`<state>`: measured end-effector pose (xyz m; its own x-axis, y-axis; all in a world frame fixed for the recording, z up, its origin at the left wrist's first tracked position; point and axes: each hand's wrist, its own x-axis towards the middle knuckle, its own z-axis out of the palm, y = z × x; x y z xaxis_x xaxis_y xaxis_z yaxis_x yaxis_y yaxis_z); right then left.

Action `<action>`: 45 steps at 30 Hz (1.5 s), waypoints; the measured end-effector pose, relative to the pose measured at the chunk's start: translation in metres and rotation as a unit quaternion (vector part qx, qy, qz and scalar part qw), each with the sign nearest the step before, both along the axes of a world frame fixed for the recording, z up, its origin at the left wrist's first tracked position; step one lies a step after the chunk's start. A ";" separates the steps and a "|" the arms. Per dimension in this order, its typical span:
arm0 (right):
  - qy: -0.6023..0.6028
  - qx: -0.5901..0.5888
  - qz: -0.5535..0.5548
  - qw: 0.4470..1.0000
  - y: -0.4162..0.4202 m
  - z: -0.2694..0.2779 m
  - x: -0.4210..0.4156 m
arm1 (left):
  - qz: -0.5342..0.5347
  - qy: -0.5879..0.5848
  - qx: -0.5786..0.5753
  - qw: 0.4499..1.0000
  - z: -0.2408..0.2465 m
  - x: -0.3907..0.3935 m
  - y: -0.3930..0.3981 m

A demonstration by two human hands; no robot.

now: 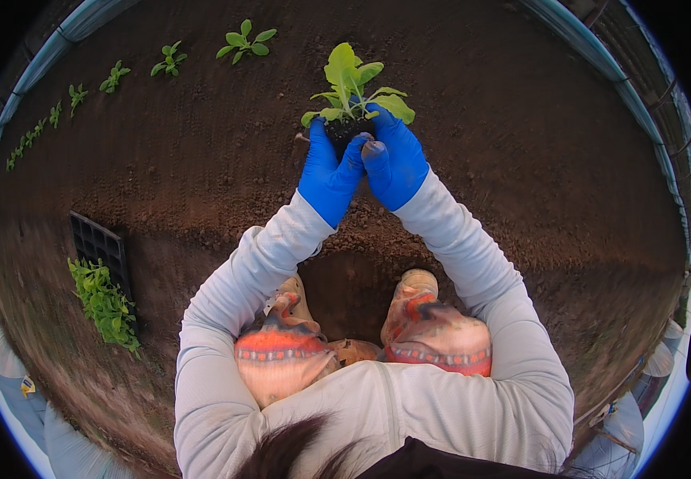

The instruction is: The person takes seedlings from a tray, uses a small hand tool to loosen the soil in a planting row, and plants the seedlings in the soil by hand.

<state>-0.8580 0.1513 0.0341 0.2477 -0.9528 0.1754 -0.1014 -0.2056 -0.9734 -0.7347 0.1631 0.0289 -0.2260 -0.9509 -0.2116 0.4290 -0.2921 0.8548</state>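
A leafy green seedling (345, 78) with a dark soil plug (341, 133) around its roots is held above the bare soil, ahead of my feet. My left hand (329, 173), in a blue glove, grips the plug from the left side. From the right, my right hand (394, 158), gloved in blue too, holds the plug and the lower stems. The thumbs almost meet at the near side of the plug, and their tips are soiled. Some of the fingers are hidden behind the plug and leaves.
Seedlings (246, 42) stand in a curving row in the soil at upper left. A black cell tray (97, 236) partly filled with leafy seedlings (103, 305) lies at left. My boots (420, 280) are below my hands. Plastic sheeting (639, 114) borders the ground.
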 end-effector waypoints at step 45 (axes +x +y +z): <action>0.437 0.129 0.094 0.885 -0.034 -0.155 -0.069 | 0.123 -0.122 -0.027 0.985 -0.095 0.051 -0.115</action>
<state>-0.9267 0.1175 -0.1208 0.3400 -0.8609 -0.3786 -0.8265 -0.0814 -0.5571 -0.6836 0.0483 -0.0663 0.0633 -0.9819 -0.1783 0.2611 -0.1562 0.9526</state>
